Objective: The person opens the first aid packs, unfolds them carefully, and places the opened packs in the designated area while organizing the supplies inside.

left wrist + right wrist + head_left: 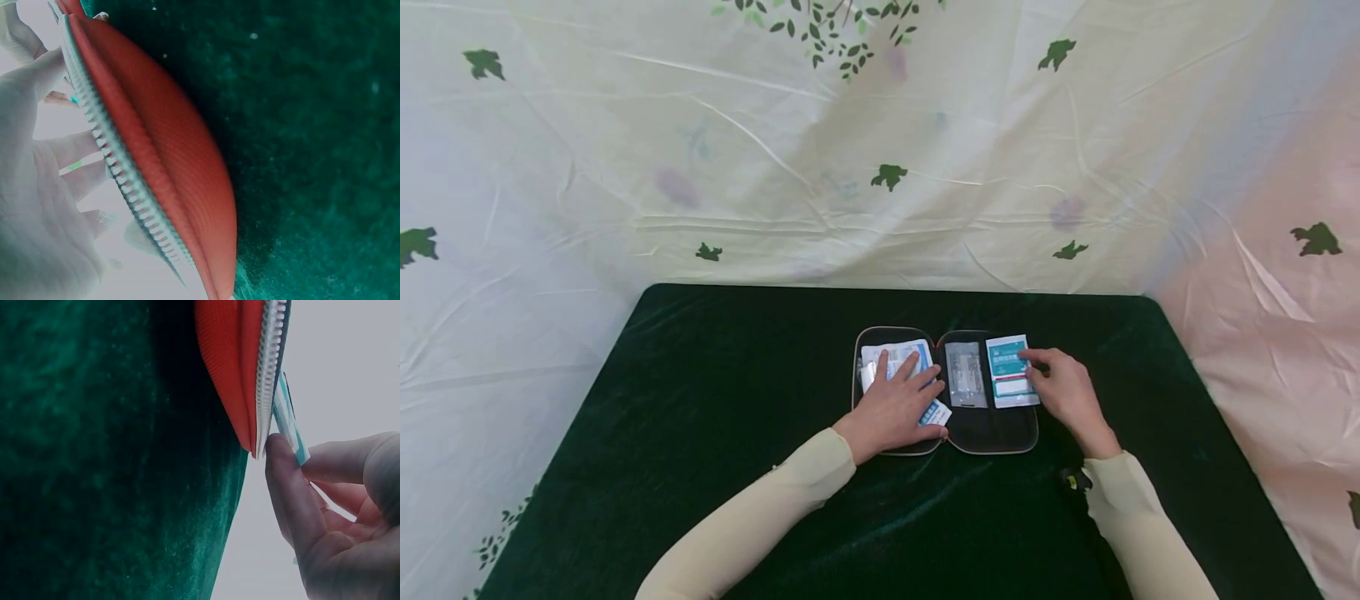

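Note:
A zip case [1000,435], black inside, lies unfolded on the table; its red outer shell [181,144] and pale zipper teeth show in the wrist views. My left hand [895,408] rests fingers spread across the left half, over a white-and-blue packet [897,350] and a smaller blue-and-white packet [936,413], partly covering both. Between thumb and fingers, my right hand [1066,390] pinches the right edge of a teal-and-white packet [1006,367] over the right half. In the right wrist view this packet [289,428] stands edge-on beside the zipper. A clear-and-grey packet [966,375] lies left of it.
Dark green velvet cloth [737,358] covers the table around the case. Behind and at both sides hangs a pale curtain [820,150] with green leaf prints. A small dark object [1077,479] is at the right wrist, by the sleeve cuff.

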The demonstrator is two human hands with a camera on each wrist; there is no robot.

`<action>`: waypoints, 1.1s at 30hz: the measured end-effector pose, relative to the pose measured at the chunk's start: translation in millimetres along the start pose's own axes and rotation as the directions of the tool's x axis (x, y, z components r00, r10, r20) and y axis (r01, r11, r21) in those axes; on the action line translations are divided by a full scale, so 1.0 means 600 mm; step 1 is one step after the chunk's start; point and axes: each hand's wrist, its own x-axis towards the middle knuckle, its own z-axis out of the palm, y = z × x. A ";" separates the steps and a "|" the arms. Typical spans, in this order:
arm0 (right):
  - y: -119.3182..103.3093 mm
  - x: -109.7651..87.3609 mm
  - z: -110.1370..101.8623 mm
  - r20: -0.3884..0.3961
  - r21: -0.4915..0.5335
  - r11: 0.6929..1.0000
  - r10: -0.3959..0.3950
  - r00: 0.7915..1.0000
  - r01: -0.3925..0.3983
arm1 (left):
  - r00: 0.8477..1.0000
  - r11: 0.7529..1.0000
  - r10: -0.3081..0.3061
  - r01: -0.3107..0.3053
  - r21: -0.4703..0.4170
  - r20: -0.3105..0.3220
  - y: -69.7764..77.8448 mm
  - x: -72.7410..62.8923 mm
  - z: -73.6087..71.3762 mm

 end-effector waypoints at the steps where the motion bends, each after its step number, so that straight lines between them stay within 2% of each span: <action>1: 0.000 0.001 0.000 -0.006 -0.006 1.000 0.002 1.000 -0.002 | 1.000 1.000 -0.001 0.001 -0.001 0.001 0.000 0.000 0.000; 8: -0.006 0.001 0.003 0.002 -0.024 1.000 -0.001 1.000 0.001 | 1.000 1.000 -0.007 0.007 0.003 0.003 0.002 0.000 0.000; 15: -0.013 -0.002 0.006 -0.049 -0.065 0.998 -0.031 0.998 0.028 | 1.000 1.000 -0.007 0.007 0.004 0.006 0.003 -0.001 -0.002; 18: -0.015 -0.001 0.009 -0.033 -0.073 0.997 -0.030 0.999 0.028 | 1.000 1.000 -0.007 0.007 0.007 0.006 0.003 -0.001 -0.002; 23: -0.016 -0.001 0.008 -0.004 -0.027 1.000 -0.004 1.000 0.004 | 1.000 1.000 -0.002 0.002 0.002 0.000 0.003 -0.001 -0.002; 30: -0.018 -0.005 0.006 0.073 0.075 0.992 0.094 0.993 -0.099 | 1.000 1.000 -0.003 0.003 0.009 0.000 0.003 -0.001 -0.001; 33: -0.020 -0.006 0.009 0.087 0.097 0.989 0.104 0.991 -0.112 | 1.000 1.000 -0.002 0.002 0.008 0.002 0.002 -0.001 -0.001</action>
